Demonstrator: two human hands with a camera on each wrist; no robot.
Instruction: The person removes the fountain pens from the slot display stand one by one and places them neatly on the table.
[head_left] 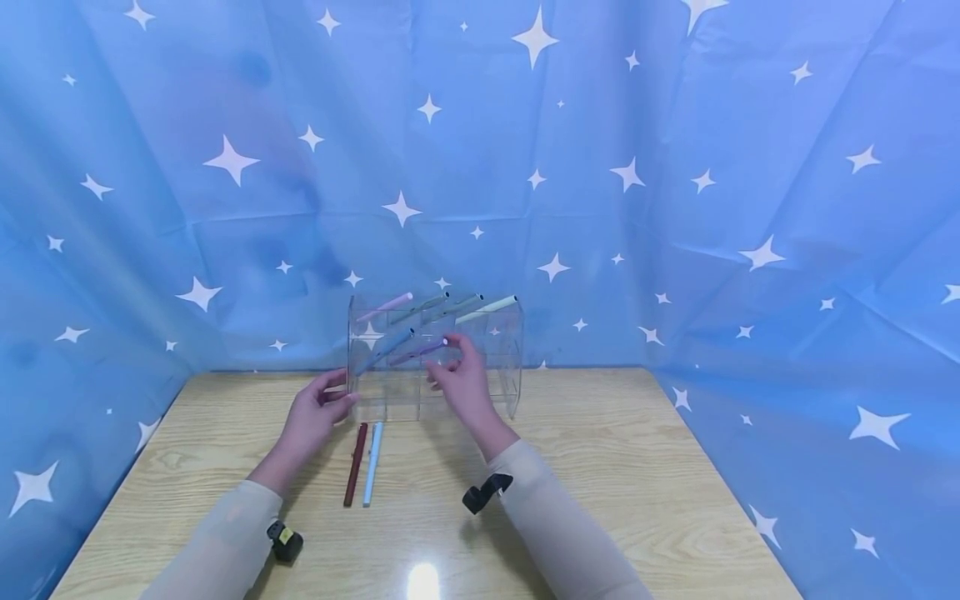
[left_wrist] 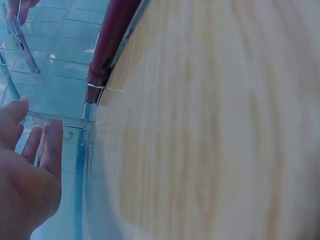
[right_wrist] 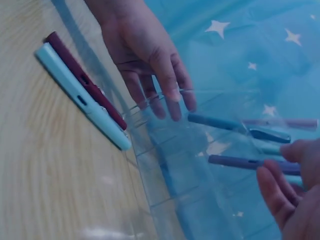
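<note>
A clear acrylic pen rack (head_left: 402, 408) stands at the back of the table. My right hand (head_left: 467, 382) pinches the upper end of a purple pen (head_left: 411, 354), which slants across the rack's middle tier. To its left on that tier lies a blue pen (head_left: 386, 350). My left hand (head_left: 309, 421) touches the rack's left side, its fingertips against the clear panel, fingers fairly straight in the right wrist view. Just in front of the rack, a dark red pen (head_left: 356, 464) and a light blue pen (head_left: 372, 463) lie side by side on the wood.
Across the rack's top tier rest a pink pen (head_left: 386, 307), two dark greenish pens and a pale mint pen (head_left: 487, 309). Behind the wooden table (head_left: 600, 483) hangs a blue curtain (head_left: 480, 167) with white stars, close to the back of the rack.
</note>
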